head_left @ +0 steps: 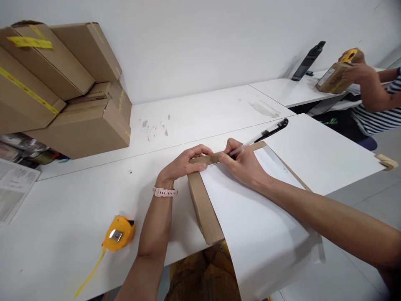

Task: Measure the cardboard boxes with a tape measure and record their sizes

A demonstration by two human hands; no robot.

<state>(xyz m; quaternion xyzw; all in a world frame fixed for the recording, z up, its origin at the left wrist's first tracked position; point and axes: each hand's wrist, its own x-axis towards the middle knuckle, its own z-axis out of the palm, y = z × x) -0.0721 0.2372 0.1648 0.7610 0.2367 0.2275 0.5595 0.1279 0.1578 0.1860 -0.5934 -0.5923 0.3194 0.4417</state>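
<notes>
A pen (260,136) with a clear barrel and black end is gripped in my right hand (242,163). Its tip is hidden behind my fingers, near small dark writing at the top of a white sheet of paper (250,221). The paper lies over a brown cardboard box (205,209) and hangs past its near side. My left hand (186,163) holds the box's far left corner, thumb on the paper's edge and fingers along the cardboard. A pink band circles my left wrist.
Cardboard boxes (106,121) with yellow tape are stacked at left. A yellow tape measure (119,233) lies on the white table (78,196), its blade partly out. At right, another person's hands (360,73) hold a small box (335,78) near a black bottle (308,61).
</notes>
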